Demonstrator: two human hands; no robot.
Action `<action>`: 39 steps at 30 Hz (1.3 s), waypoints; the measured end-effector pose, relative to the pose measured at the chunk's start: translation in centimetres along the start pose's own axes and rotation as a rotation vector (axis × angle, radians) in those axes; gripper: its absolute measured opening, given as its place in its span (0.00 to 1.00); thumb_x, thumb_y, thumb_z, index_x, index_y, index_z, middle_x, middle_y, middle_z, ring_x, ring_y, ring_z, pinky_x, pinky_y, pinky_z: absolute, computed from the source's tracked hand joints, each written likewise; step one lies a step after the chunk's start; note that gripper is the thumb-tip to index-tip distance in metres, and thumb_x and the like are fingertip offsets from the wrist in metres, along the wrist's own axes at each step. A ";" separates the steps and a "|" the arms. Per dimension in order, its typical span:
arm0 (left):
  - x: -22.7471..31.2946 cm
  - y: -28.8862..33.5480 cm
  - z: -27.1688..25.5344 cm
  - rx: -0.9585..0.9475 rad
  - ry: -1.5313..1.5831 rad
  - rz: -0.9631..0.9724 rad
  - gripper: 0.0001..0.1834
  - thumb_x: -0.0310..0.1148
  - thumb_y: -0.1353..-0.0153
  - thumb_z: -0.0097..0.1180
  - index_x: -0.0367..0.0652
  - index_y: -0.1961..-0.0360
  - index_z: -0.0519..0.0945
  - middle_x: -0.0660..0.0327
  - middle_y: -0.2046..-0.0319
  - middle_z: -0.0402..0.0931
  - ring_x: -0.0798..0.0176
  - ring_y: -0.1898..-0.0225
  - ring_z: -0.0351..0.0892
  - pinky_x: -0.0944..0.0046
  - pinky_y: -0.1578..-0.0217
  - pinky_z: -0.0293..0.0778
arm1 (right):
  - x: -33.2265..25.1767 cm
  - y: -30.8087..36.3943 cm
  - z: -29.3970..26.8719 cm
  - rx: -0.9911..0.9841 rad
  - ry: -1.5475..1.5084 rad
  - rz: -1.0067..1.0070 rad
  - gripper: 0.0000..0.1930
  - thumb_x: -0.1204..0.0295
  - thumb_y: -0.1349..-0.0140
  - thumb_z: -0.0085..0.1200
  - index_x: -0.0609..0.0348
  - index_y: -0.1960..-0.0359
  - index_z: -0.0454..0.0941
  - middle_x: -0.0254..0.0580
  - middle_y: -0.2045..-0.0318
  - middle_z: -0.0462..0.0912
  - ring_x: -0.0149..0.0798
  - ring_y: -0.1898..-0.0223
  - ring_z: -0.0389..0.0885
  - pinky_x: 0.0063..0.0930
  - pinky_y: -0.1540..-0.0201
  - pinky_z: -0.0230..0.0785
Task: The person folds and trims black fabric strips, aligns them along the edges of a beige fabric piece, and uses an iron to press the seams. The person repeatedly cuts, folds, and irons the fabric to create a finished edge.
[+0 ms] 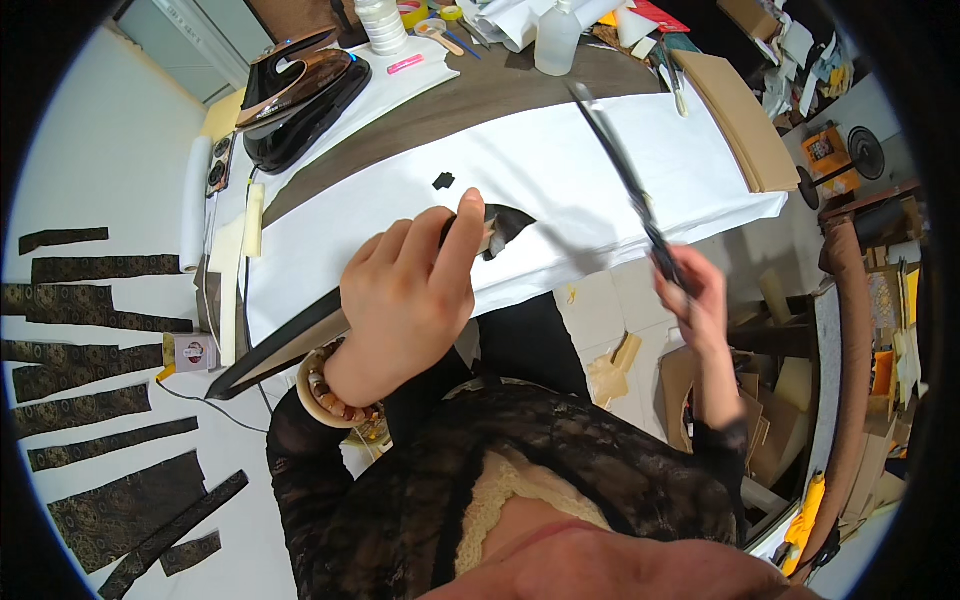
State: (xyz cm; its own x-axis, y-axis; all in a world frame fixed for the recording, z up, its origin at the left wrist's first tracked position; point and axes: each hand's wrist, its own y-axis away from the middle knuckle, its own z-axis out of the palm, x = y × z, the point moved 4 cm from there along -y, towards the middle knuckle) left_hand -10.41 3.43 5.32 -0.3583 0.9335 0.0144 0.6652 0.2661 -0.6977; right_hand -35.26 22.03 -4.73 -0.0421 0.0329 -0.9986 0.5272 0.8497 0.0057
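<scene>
Broadly, the tabletop (520, 95) is covered by a large white sheet (560, 180) that hangs over its near edge, with a black and copper iron (300, 95) standing at its far left corner and a clear bottle (557, 40) among clutter at the back. Strips of dark patterned fabric (95, 340) lie in rows on the surface to the left. The left hand (410, 300) is closed on a long dark strip (320, 325), pinching its pointed end (505, 225) against the sheet. The right hand (695, 295) grips long scissors (625, 175), lifted off the sheet with blades pointing away. A small black scrap (443, 181) lies just beyond the left thumb. As I judge it, the risk is the blades coming down near the left fingers, or catching the white sheet under the strip.
</scene>
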 end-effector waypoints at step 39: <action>2.8 1.5 1.5 0.186 -0.084 0.247 0.10 0.18 0.48 0.56 0.37 0.63 0.80 0.48 0.66 0.82 0.63 0.78 0.76 0.72 0.79 0.71 | -7.0 8.5 -1.6 -0.287 -0.137 0.118 0.27 0.70 0.60 0.75 0.71 0.56 0.82 0.42 0.76 0.83 0.29 0.77 0.79 0.18 0.73 0.67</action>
State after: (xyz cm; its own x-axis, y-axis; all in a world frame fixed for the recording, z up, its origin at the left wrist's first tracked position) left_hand -11.39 6.07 3.22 -0.2583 0.9394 -0.2256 0.6107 -0.0221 -0.7915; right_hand -31.84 29.81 2.37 0.1299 0.0856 -0.9878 0.2608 0.9582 0.1173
